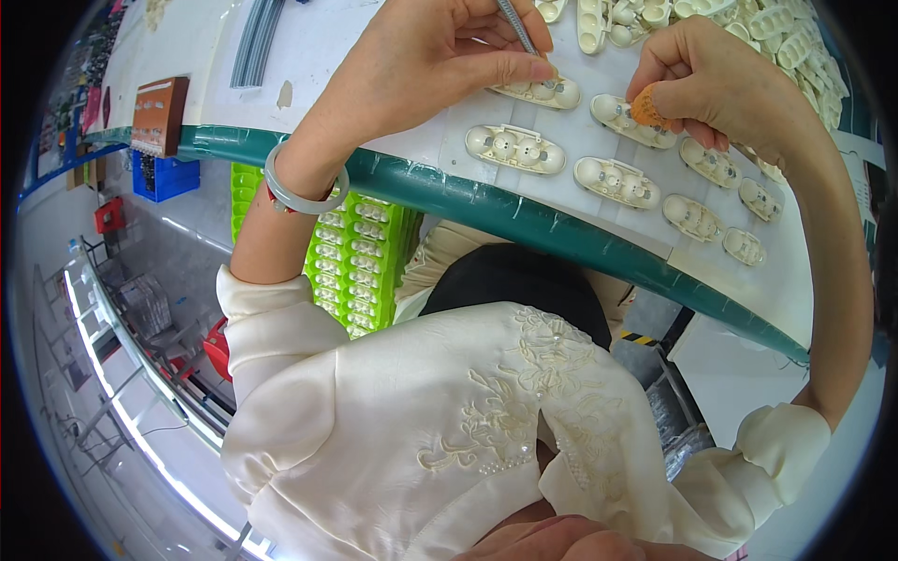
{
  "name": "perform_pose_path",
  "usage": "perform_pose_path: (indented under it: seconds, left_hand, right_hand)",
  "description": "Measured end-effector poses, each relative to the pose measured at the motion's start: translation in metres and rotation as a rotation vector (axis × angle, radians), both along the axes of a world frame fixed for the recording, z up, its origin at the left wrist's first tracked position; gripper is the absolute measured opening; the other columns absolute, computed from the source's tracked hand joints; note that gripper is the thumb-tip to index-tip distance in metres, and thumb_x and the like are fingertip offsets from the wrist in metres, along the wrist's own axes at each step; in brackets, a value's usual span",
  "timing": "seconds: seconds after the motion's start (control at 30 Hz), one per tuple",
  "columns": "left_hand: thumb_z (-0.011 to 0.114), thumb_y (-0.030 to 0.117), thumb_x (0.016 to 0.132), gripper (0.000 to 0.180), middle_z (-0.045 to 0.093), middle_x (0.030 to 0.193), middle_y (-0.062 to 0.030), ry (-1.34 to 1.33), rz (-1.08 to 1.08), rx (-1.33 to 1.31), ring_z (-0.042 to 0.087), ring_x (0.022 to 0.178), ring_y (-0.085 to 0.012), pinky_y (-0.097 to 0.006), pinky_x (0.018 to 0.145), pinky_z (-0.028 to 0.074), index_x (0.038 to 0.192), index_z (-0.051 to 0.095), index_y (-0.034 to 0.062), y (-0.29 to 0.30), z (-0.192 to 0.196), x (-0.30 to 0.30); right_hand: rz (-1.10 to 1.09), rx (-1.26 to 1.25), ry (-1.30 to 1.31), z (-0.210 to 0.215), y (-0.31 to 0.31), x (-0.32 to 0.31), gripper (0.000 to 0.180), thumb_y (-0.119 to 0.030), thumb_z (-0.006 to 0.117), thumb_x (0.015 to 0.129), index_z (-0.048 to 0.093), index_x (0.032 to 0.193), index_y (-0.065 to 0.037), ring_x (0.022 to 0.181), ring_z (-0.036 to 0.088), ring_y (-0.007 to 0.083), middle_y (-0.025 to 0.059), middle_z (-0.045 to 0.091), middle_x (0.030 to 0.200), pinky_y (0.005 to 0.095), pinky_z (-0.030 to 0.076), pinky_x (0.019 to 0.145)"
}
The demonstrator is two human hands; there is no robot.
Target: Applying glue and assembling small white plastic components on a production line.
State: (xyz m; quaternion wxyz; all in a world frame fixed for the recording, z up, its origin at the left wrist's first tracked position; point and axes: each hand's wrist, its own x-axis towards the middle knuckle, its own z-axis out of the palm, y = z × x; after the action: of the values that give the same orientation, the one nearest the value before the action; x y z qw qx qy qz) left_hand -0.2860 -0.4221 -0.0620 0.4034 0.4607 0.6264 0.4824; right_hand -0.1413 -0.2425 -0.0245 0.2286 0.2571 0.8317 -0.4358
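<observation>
My left hand (421,75) is closed around a slim grey metal tool (516,25), its lower end beside the thumb tip. Just below that thumb lies a cream oval plastic shell (552,93) with small round parts inside. My right hand (720,89) is pinched over another cream shell (613,112). A bumpy orange piece (646,106), like a rubber finger cot, is at its fingertips; whether anything is gripped there is hidden. More such shells stand in rows nearer me, among them one at the left (516,150) and one in the middle (617,182).
A heap of cream shells (772,37) lies at the far right. Grey strips (257,42) and a brown block (159,115) are on the table at the left. Green edging (449,192) runs along the table's front. Lime-green trays (360,252) of small parts stand below, near a blue bin (166,178).
</observation>
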Motion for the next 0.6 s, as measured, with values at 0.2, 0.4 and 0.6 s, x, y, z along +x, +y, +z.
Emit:
perform_pose_path:
  seconds: [0.2,0.4,0.6]
  left_hand:
    - [0.068,0.003,0.080,0.012,0.064,0.077,-0.0062,0.219,-0.074,0.088,0.063,0.072,-0.0099,-0.023,0.065,0.052,0.086,0.058,-0.0001,0.006,0.002,0.004]
    - [0.069,0.005,0.075,0.013,0.064,0.071,-0.0057,0.516,-0.026,0.057,0.063,0.065,-0.0123,-0.024,0.061,0.051,0.082,0.058,0.0019,0.002,0.020,0.019]
    - [0.069,0.004,0.074,0.014,0.065,0.071,-0.0065,0.390,-0.016,0.102,0.064,0.064,-0.0143,-0.025,0.060,0.052,0.082,0.058,0.0026,0.001,0.000,0.009]
  right_hand:
    - [0.019,-0.016,-0.002,0.001,0.004,0.003,0.012,-0.002,0.056,0.073,0.062,0.081,0.003,0.033,0.042,0.0039,0.0067,0.056,0.057,0.0181,0.029,0.029]
    - [-0.001,0.083,0.208,-0.003,0.004,0.005,0.020,-0.004,0.058,0.076,0.064,0.094,0.003,0.034,0.043,0.0032,0.0051,0.056,0.060,0.0170,0.032,0.031]
    - [-0.007,-0.215,0.049,0.013,-0.026,-0.022,0.016,-0.006,0.057,0.085,0.065,0.091,0.006,0.048,0.050,0.0090,0.0043,0.055,0.057,0.0216,0.039,0.044]
